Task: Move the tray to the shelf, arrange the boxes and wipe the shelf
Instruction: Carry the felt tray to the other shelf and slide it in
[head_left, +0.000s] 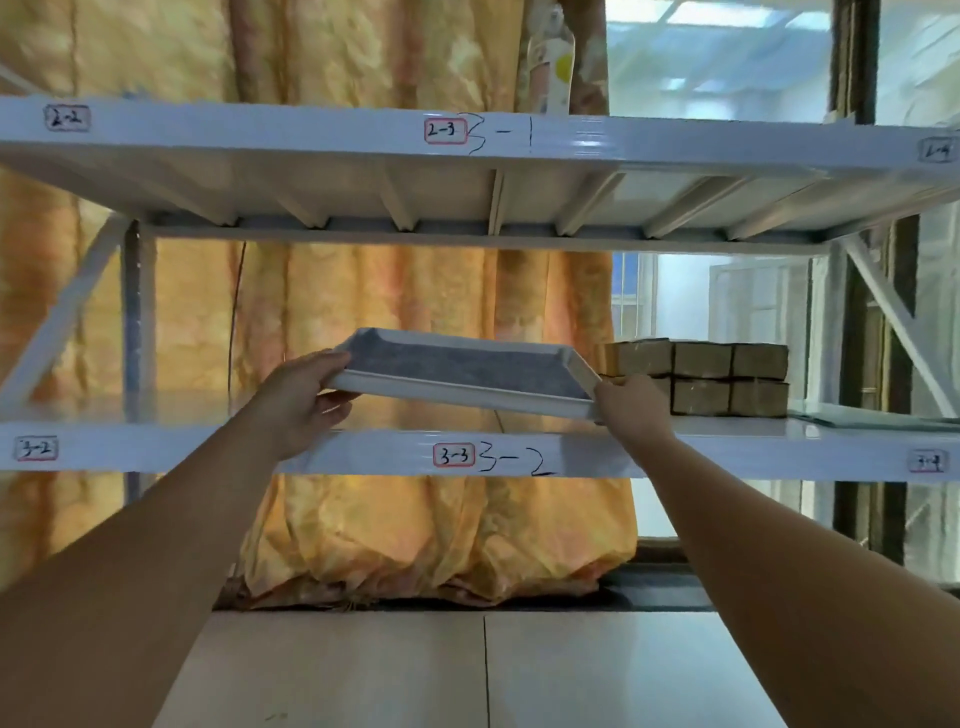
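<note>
By the left hand and right hand the tray is gripped at its ends, tilted, above the shelf front edge marked "3-3" and "3-2"; boxes are stacked toward its right end.

Bare left grip, bare right grip, forearms bare seemingly to the elbows

Arms outstretched; left hand and right hand (fingers curled) grip the tray.
</note>
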